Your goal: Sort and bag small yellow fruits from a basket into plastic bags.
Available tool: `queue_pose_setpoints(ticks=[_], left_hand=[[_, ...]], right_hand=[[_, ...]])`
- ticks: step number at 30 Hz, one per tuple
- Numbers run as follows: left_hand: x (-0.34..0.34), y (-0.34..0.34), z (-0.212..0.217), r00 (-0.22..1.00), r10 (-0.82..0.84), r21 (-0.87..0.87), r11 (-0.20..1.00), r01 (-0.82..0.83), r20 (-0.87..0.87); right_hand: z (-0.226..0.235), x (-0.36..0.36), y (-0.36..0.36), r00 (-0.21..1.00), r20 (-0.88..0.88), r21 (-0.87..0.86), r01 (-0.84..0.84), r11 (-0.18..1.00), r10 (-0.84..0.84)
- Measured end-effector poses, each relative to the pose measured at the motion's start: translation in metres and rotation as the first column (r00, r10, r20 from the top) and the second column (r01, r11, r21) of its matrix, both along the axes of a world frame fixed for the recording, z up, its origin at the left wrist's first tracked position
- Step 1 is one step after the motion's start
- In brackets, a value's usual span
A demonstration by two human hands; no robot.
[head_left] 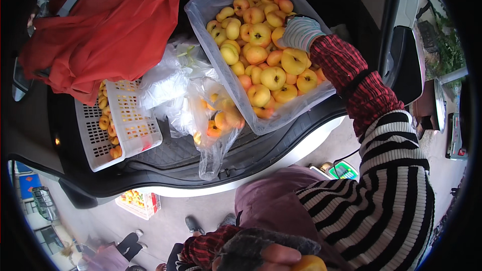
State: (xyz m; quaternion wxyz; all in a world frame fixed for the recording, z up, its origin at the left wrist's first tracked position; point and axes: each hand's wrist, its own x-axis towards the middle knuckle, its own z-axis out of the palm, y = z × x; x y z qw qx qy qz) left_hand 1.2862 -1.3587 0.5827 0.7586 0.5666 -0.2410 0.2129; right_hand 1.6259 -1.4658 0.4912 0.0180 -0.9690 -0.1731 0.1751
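Note:
My left hand [251,252], in a dark grey glove with bare fingertips, is low at the picture's bottom edge. Its fingers are closed on a yellow flat peach [309,263], partly cut off by the edge. My right hand [300,32], in a white and teal striped glove, reaches into a big crate [206,50] lined with clear plastic. There it lies against the heaped yellow and orange flat peaches [259,35]. Its fingers point down and away, mostly hidden behind the back of the hand, so their grip does not show.
The crate stands in an open car boot. Left of it are a clear bag of peaches [218,120], white plastic bags [168,78], a white basket [133,113] and a red cloth [115,25]. The boot sill [251,163] curves before me. Below are a scale [344,170] and a fruit box [140,206].

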Motion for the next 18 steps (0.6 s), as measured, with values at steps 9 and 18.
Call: queue_pose_setpoints(ticks=[9,18], left_hand=[[-0.002,0.0,0.003,0.999,-0.022,-0.013,1.0,0.022,-0.044],[-0.015,-0.008,0.007,0.997,-0.038,-0.068,0.997,0.033,-0.071]], right_hand=[[-0.02,-0.02,-0.067,0.758,-0.613,0.773,0.633,-0.026,0.222],[-0.039,-0.063,-0.058,0.52,-0.561,0.633,0.771,-0.071,0.644]])
